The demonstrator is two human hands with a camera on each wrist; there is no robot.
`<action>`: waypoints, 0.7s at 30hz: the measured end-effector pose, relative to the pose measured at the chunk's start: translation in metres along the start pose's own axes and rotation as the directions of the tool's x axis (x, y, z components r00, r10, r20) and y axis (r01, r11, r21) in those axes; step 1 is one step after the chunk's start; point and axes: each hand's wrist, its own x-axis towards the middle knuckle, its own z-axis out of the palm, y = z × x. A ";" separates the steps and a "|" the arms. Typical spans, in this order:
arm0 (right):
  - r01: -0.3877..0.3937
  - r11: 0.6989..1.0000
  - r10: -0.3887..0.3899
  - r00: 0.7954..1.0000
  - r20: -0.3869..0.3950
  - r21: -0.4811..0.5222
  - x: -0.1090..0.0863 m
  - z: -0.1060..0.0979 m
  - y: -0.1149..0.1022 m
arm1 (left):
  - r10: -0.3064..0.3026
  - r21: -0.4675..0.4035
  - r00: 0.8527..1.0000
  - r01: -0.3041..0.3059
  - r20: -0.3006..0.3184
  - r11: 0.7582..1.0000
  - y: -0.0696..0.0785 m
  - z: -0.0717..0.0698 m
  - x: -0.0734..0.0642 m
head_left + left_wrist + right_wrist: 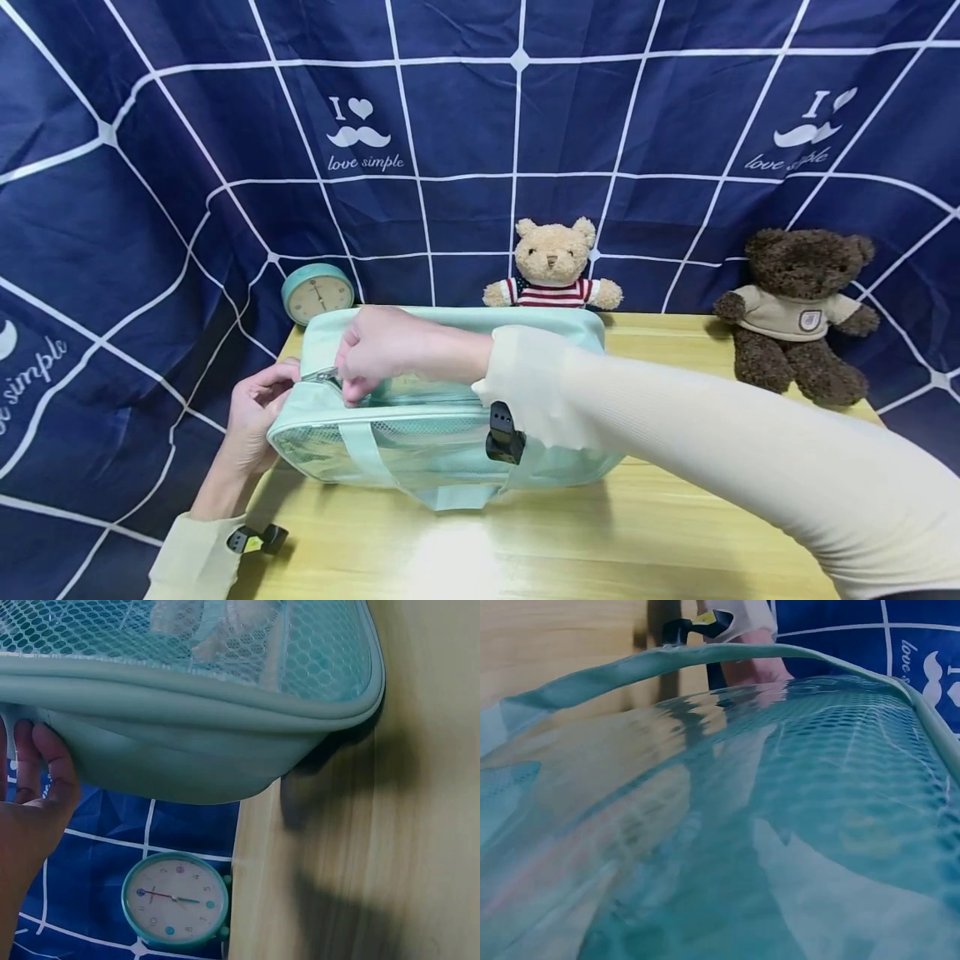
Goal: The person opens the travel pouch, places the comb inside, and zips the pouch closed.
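Observation:
A mint-green zippered bag (450,450) with clear, mesh-backed sides lies on the table, its top partly open. My left hand (255,412) pinches the bag's left end beside the end of the zipper (321,377). The left wrist view shows the fingers (56,754) of this hand bent against the end panel. Reaching across the bag's top, my right hand (382,350) has its fingers curled at the zipper near the left end. Its grip hides the zipper pull. In the right wrist view, the bag's clear side (727,825) fills most of the picture.
A round teal clock (319,296) stands behind the bag's left end. Behind the bag sits a light teddy bear (553,262) in a striped top. A dark brown teddy bear (806,308) sits at the table's (675,533) back right. A blue gridded cloth (465,117) hangs behind.

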 end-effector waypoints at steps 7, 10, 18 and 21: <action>0.026 0.999 -0.026 1.000 -0.009 0.036 -0.007 -0.008 -0.004 | 0.049 0.007 0.996 -0.050 0.074 0.999 0.003 -0.002 0.001; 0.040 0.994 -0.040 0.999 -0.003 0.102 -0.013 -0.018 -0.005 | 0.083 0.028 0.994 -0.086 0.077 0.996 0.004 -0.002 0.002; 0.094 0.984 -0.097 0.995 0.013 0.152 -0.038 -0.048 0.007 | 0.092 0.041 0.990 -0.097 0.111 0.994 0.004 -0.001 0.007; 0.094 0.980 -0.094 0.996 -0.005 0.173 -0.048 -0.055 0.013 | 0.099 0.036 0.988 -0.104 0.120 0.994 0.003 0.000 0.006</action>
